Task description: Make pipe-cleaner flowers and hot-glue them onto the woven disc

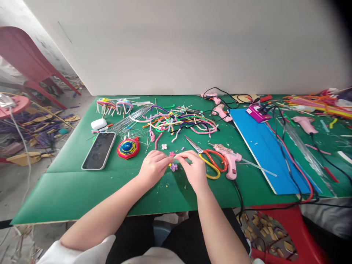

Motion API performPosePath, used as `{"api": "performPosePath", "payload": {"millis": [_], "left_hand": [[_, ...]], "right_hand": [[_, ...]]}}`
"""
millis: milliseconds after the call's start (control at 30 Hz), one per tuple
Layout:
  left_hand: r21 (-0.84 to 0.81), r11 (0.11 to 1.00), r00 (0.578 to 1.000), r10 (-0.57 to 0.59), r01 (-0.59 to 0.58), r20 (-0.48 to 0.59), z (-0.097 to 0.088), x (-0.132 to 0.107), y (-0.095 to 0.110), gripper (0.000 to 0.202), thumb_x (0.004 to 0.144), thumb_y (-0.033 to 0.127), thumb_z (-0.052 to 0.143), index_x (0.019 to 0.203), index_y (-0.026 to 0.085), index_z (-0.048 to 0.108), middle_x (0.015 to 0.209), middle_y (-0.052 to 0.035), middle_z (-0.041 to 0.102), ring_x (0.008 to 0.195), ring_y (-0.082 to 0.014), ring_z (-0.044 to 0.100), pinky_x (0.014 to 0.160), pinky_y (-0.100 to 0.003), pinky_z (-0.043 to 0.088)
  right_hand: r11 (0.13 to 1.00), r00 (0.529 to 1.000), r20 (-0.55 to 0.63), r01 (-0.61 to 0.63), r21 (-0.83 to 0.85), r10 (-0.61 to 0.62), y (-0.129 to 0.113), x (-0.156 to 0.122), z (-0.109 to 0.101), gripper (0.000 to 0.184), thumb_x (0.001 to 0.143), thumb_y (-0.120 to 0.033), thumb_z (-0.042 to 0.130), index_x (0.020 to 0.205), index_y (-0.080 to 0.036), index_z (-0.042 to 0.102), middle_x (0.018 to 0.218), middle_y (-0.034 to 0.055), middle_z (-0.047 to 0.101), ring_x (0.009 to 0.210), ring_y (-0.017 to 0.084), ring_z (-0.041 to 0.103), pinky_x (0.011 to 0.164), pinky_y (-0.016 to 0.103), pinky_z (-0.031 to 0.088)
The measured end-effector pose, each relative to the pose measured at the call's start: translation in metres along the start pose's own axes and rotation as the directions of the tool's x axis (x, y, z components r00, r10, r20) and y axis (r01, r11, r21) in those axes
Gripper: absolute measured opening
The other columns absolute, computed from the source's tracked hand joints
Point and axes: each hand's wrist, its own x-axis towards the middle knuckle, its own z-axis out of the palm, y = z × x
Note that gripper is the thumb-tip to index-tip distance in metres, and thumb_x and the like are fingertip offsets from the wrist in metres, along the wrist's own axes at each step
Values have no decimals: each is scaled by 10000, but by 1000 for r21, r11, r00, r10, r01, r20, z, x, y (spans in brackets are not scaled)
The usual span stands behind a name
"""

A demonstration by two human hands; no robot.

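Observation:
My left hand [154, 167] and my right hand [194, 168] meet over the green table [82, 190], fingers pinched together on a small piece between them that is too small to name. A tiny pink flower [172, 154] lies just above the fingertips and a purple flower [173, 167] just below them. A white flower [164, 146] sits a little farther back. Scissors [209, 159] with red and yellow handles lie right of my right hand.
A pile of coloured pipe cleaners [178, 123] covers the table's middle. A phone [99, 150], a white earbud case [98, 124] and a round woven piece [128, 147] lie at left. Pink glue guns [228, 159], cables and a blue board [264, 150] lie at right.

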Motion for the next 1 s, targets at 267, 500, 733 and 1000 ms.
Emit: {"api": "performPosePath", "payload": {"millis": [267, 500, 733, 1000], "left_hand": [[178, 975, 989, 118, -133, 93, -4, 0, -1, 136, 870, 130, 506, 898, 171, 632, 756, -14, 672, 787, -155, 567, 752, -306, 413], [-13, 1000, 994, -13, 15, 106, -1, 3, 9, 150, 900, 187, 478, 897, 158, 626, 768, -19, 688, 783, -146, 605, 733, -291, 444], [-92, 987, 988, -121, 130, 97, 1, 0, 7, 196, 919, 223, 453, 857, 159, 627, 726, -18, 668, 698, -124, 585, 681, -268, 444], [244, 969, 992, 17, -48, 125, -4, -1, 1, 188, 883, 142, 472, 935, 189, 646, 805, -24, 657, 811, -171, 534, 843, -358, 409]], "right_hand": [[835, 945, 273, 292, -467, -178, 2, 2, -13, 112, 859, -201, 553, 796, -190, 645, 791, 52, 666, 787, 206, 560, 730, 346, 443], [978, 981, 184, 97, -186, -62, 0, 0, -8, 142, 891, -217, 464, 774, -202, 543, 810, 36, 601, 819, 183, 547, 755, 324, 444], [996, 995, 75, -74, 40, 71, -2, -4, 3, 120, 867, -290, 517, 796, -207, 567, 817, 20, 617, 797, 167, 573, 728, 305, 465], [877, 952, 253, 264, -402, -171, 2, 1, -10, 74, 833, -182, 567, 796, -199, 628, 805, 49, 664, 840, 217, 556, 773, 365, 443]]}}
